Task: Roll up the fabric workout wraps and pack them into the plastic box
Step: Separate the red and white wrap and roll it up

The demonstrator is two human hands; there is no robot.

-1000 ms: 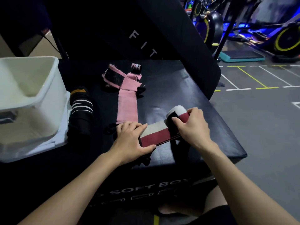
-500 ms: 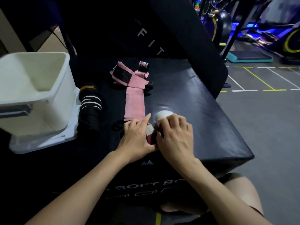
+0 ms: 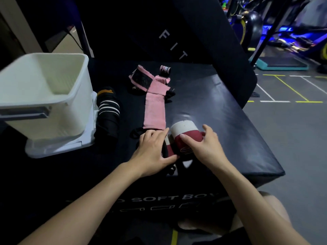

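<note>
A red and white wrap (image 3: 186, 133) lies rolled into a thick cylinder on the black soft box (image 3: 221, 117). My right hand (image 3: 205, 147) grips the roll from its right side, thumb and fingers curled round it. My left hand (image 3: 153, 149) presses flat on the wrap's short loose tail just left of the roll. A pink wrap (image 3: 154, 110) lies unrolled behind them, its black hook patch at the far end. A black wrap with white stripes (image 3: 108, 110) lies left of it. The white plastic box (image 3: 44, 96) stands at the left, and nothing shows inside it.
The plastic box sits on its white lid (image 3: 58, 147). A small pink roll (image 3: 165, 69) stands at the back of the soft box. A black padded panel (image 3: 177, 32) rises behind. The soft box's right edge drops to the grey gym floor (image 3: 292, 138), with exercise machines beyond.
The red and white wrap has been rolled from right to left, from a long flat strip into a thick roll. My right hand followed it toward my left hand.
</note>
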